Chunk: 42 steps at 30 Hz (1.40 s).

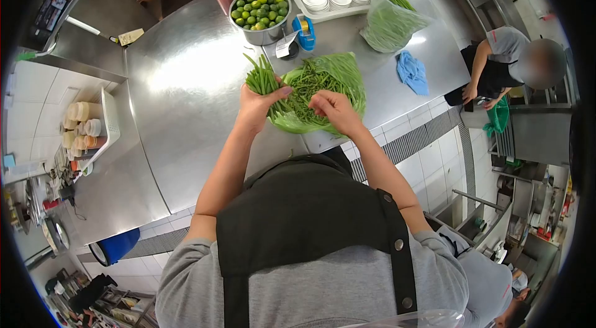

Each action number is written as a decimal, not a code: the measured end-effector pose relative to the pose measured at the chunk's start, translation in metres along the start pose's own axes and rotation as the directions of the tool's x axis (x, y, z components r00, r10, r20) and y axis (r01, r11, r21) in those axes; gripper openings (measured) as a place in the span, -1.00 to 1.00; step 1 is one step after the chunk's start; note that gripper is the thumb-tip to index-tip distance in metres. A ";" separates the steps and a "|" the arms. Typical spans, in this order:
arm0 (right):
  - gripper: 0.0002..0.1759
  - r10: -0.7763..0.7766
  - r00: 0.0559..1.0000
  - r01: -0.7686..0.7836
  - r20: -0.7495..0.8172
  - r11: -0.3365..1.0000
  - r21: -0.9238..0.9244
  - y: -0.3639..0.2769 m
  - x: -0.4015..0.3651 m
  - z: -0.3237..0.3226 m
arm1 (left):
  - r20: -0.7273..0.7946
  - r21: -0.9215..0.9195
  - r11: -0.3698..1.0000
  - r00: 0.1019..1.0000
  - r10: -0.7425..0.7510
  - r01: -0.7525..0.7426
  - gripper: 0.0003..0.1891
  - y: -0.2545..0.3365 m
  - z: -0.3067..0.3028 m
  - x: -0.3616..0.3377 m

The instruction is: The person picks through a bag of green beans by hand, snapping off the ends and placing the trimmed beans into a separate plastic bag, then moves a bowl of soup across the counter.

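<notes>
My left hand [256,107] is wrapped round an upright bunch of green beans [262,76], its thumb lying across the front. An open green plastic bag [351,73] rests on the steel table just to the right. Inside it is a loose heap of short green bean pieces [304,87]. Over the right side of this heap is my right hand [335,110], fingers curled together in a pinch. Whatever is between those fingertips, if anything, is too small to make out.
Behind the bag stand a steel pot of limes [261,35], a blue tape dispenser [304,33] and a tray of stacked white bowls [323,16]. A clear bag of green stalks [391,23] and a blue cloth [412,73] lie right. A co-worker [506,58] stands beyond.
</notes>
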State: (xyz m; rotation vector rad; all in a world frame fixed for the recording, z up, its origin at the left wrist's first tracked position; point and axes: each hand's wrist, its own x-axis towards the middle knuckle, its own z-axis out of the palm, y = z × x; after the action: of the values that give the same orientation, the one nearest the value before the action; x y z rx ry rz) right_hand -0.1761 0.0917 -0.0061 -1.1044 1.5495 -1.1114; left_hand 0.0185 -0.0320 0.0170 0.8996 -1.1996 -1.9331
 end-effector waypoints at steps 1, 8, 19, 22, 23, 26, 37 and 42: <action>-0.71 -0.051 0.998 0.051 0.034 0.998 0.025 -0.007 -0.003 0.004 | -0.016 0.004 1.000 0.999 0.030 -0.030 -0.68 -0.001 -0.001 0.000; -0.89 -0.275 0.955 0.269 -0.108 0.961 -0.066 -0.018 -0.008 0.022 | -0.118 0.139 0.986 0.987 0.107 -0.090 -0.74 0.001 0.007 -0.002; -0.94 -0.020 0.844 0.281 -0.535 0.867 0.411 -0.020 0.017 -0.025 | -0.300 -0.152 0.986 0.954 0.023 -0.071 -0.74 -0.033 -0.012 0.013; -0.78 -0.018 0.927 -0.010 -0.374 0.997 -0.072 0.007 0.014 -0.064 | -0.232 -0.324 0.945 0.965 -0.120 0.040 -0.69 -0.021 -0.026 0.008; -0.73 0.007 0.937 -0.056 -0.348 0.990 -0.133 0.021 0.015 -0.069 | -0.219 -0.351 0.935 0.966 -0.139 0.054 -0.68 -0.021 -0.027 0.007; -0.58 0.074 0.944 -0.155 -0.320 0.959 -0.237 0.052 0.018 -0.070 | -0.190 -0.384 0.917 0.962 -0.195 0.110 -0.63 -0.018 -0.024 0.000; -0.76 -0.151 0.841 -0.292 -0.519 0.682 -0.671 0.059 0.016 -0.036 | 0.448 0.135 0.923 0.809 -0.380 0.359 -0.40 -0.016 0.002 -0.043; -0.76 0.008 0.917 -0.230 -0.398 0.826 -0.514 0.058 0.021 -0.049 | 0.545 0.097 0.888 0.723 -0.425 0.448 -0.59 -0.016 0.010 -0.058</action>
State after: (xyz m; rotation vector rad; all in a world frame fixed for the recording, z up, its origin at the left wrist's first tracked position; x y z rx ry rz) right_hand -0.2361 0.0909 -0.0565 -1.1776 2.3242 -0.8320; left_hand 0.0380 0.0263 0.0173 0.6462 -1.3360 -2.7341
